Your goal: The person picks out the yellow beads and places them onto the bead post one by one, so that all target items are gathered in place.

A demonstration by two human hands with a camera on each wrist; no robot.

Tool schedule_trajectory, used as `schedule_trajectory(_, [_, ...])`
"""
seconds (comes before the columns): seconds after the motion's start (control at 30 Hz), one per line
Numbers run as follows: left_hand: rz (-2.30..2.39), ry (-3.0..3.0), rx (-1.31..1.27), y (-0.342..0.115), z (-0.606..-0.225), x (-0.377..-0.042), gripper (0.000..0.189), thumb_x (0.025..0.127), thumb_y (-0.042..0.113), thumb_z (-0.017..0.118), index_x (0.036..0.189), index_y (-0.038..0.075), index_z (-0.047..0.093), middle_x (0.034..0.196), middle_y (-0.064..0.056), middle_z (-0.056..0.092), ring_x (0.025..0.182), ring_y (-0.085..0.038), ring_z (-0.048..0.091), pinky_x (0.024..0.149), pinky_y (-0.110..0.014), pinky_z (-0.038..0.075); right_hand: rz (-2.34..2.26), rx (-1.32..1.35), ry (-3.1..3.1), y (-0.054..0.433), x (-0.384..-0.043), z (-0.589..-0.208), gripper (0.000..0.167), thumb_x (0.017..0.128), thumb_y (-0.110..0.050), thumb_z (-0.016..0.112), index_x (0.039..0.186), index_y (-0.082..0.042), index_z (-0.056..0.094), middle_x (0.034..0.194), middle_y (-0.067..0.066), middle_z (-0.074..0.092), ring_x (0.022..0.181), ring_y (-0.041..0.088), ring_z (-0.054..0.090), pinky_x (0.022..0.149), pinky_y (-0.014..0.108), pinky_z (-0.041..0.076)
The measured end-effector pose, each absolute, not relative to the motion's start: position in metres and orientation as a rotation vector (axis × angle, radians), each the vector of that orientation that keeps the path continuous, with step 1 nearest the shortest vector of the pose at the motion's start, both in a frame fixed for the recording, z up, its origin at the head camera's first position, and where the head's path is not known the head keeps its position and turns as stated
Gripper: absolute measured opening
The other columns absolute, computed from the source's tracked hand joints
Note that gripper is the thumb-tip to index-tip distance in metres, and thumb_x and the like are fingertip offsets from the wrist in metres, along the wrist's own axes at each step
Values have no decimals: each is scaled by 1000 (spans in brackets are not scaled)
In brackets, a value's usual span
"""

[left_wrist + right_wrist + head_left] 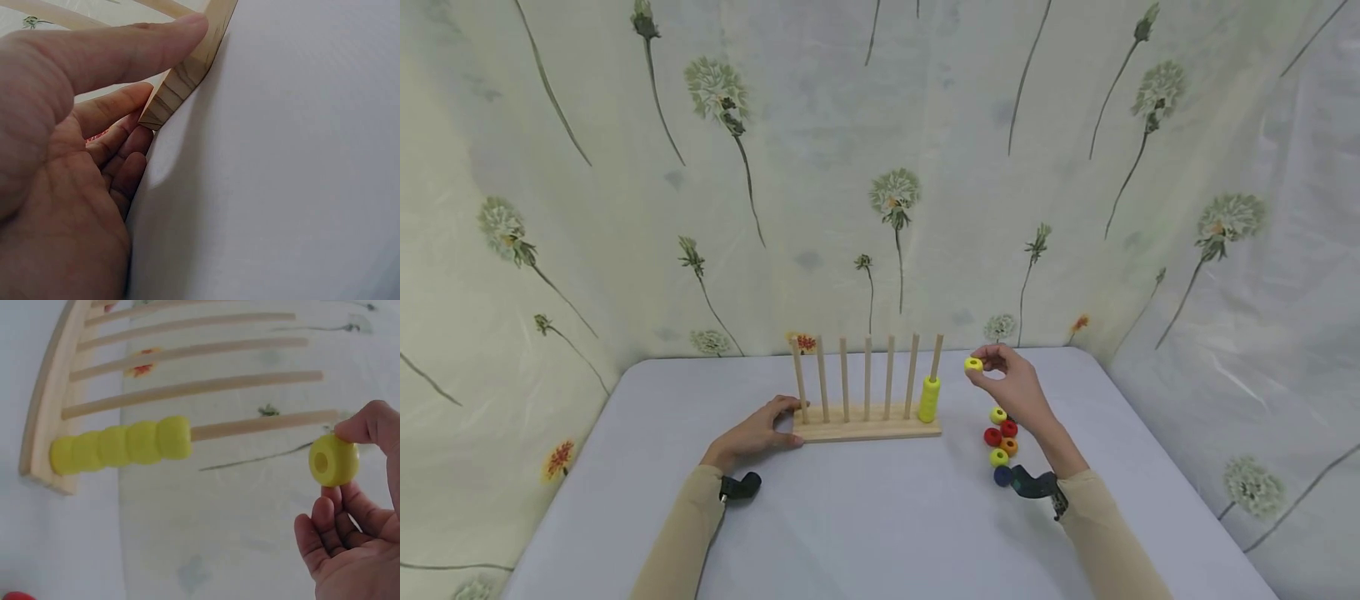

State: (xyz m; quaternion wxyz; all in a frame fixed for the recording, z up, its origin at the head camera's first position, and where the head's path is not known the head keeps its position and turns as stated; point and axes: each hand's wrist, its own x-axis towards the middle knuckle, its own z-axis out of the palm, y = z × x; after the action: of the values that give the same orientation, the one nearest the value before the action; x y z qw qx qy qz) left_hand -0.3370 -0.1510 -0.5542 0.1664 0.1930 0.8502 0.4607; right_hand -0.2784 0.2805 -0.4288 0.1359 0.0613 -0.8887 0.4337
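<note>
A wooden rack with several upright pegs stands on the table. My left hand grips its left end, the thumb on the front edge and fingers behind. Several yellow beads are stacked on the rightmost peg, whose upper part is bare. Up near the top of that peg, to its right, my right hand pinches a yellow bead between thumb and fingertips. The bead is apart from the peg, and its hole shows in the right wrist view.
Loose beads lie on the table below my right hand: yellow, red, orange and dark blue. The white table ends at a flower-printed cloth behind the rack.
</note>
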Motion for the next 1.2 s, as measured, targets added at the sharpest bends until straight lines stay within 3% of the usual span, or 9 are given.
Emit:
schedule_trajectory(0.43, [1302,2423,507,-150,-553,-336,75,75,33,83,138,13,49,149,-8,36,144,-33,25,118,-54,17,1325,310,-2501,253,-302,-382,38,89,-31,70,117,-8,57,114,9,59,106,25,55,98,43,45])
schedule_trajectory(0.9, [1312,2424,505,-151,-553,-336,75,75,33,83,138,12,48,148,-7,37,144,-32,25,118,-54,17,1381,368,-2491,243,-317,-386,36,89,-31,70,115,-9,58,113,8,59,103,22,54,96,41,46])
schedule_trajectory(1.2, [1324,2386,485,-153,-553,-336,78,73,38,83,139,19,49,151,-3,34,147,-31,17,119,-56,12,1372,403,-2500,244,-317,-394,33,88,-28,71,112,-8,59,111,8,60,99,21,54,94,41,47])
